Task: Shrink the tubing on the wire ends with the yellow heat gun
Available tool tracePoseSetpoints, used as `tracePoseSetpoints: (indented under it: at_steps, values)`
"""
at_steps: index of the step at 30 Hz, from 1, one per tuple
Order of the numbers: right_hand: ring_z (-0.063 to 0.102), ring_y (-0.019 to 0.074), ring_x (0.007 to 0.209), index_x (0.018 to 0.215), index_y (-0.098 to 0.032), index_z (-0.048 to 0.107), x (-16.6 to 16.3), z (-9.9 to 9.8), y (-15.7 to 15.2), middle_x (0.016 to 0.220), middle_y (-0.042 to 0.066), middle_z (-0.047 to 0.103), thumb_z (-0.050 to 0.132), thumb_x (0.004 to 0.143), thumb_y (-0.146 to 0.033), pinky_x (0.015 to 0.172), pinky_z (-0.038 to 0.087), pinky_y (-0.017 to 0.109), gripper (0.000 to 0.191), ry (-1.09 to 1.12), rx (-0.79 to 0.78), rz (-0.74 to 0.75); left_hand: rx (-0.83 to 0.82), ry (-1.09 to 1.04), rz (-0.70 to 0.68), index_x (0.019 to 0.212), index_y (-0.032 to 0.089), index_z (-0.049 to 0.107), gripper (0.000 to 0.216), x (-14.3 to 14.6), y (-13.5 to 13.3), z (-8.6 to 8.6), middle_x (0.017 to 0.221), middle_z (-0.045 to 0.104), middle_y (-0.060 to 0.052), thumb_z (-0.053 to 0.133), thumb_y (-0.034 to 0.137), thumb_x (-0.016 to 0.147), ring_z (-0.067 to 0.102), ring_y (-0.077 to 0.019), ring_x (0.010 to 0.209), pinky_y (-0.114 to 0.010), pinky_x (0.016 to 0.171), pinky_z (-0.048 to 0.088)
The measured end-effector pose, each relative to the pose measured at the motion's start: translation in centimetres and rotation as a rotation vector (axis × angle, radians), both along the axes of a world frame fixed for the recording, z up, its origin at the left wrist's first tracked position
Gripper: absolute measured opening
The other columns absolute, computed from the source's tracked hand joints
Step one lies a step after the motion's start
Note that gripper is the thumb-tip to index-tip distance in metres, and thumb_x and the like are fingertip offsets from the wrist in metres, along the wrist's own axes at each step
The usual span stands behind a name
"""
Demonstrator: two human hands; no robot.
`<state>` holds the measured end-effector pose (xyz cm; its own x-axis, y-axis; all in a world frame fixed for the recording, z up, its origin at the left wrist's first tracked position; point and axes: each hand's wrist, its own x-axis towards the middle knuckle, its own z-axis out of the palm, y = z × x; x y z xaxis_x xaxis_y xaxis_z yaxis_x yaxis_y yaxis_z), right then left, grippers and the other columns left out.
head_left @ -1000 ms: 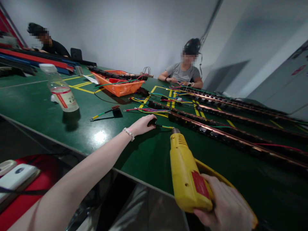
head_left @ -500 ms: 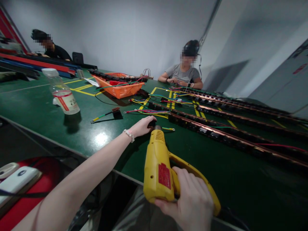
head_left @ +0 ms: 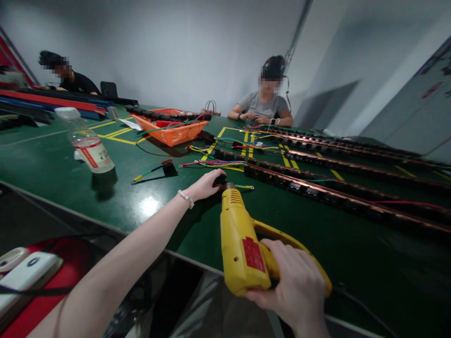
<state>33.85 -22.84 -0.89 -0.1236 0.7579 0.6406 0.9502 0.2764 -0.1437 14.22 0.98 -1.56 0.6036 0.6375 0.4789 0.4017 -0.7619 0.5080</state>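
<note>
My right hand (head_left: 294, 286) grips a yellow heat gun (head_left: 243, 244) by its handle, the metal nozzle pointing away from me. The nozzle tip sits right beside my left hand (head_left: 205, 184). My left hand pinches a small black piece (head_left: 220, 179) on the green table (head_left: 70, 173); a short yellow-green wire (head_left: 244, 187) runs right from it. A white bead bracelet is on my left wrist.
Long copper-and-black strips (head_left: 317, 192) lie across the table's right side with coloured wire bundles (head_left: 214, 163). An orange basket (head_left: 172, 129), a plastic bottle (head_left: 88, 145) and a loose wire with a black terminal (head_left: 158, 169) sit to the left. Two people sit at the far side.
The heat gun swung left, bringing its nozzle from the wire's right end up beside my left hand. My left hand has stayed put on the black piece.
</note>
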Motion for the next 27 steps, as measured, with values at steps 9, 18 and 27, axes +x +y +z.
tracePoseSetpoints:
  at_steps: [9, 18, 27]
  values:
    - [0.057, 0.0224, 0.074, 0.098, -0.017, 0.057, 3.9, -0.5, -0.8, 0.082, 0.006, 0.063, 0.029, 0.068, -0.084, 0.070, 0.035, 0.035, 0.078, -0.061, -0.036, -0.059, -0.023, 0.010, 0.000, 0.107, 0.015, 0.051, 0.032, 0.1, -0.2, 0.2, 0.104, 0.060, -0.008, 0.055, 0.022, 0.077, 0.058, -0.0184, 0.093, -0.032, 0.083, 0.048]
    - [0.056, 0.0237, 0.074, 0.099, -0.017, 0.056, 4.1, -0.3, -1.1, 0.083, 0.007, 0.063, 0.034, 0.067, -0.084, 0.069, 0.037, 0.035, 0.077, -0.095, -0.045, -0.133, -0.034, -0.017, 0.012, 0.108, 0.017, 0.051, 0.032, 0.2, -0.1, -0.1, 0.101, 0.060, -0.006, 0.056, 0.024, 0.076, 0.058, -0.0171, 0.087, -0.030, 0.078, 0.048]
    - [0.055, 0.0239, 0.074, 0.101, -0.014, 0.057, 1.9, -0.1, -1.6, 0.084, 0.009, 0.062, 0.032, 0.068, -0.084, 0.067, 0.035, 0.035, 0.081, -0.149, -0.054, -0.162, -0.044, -0.053, 0.035, 0.107, 0.016, 0.051, 0.033, 0.6, 0.0, -0.1, 0.096, 0.060, -0.005, 0.058, 0.024, 0.076, 0.058, -0.0171, 0.085, -0.031, 0.077, 0.047]
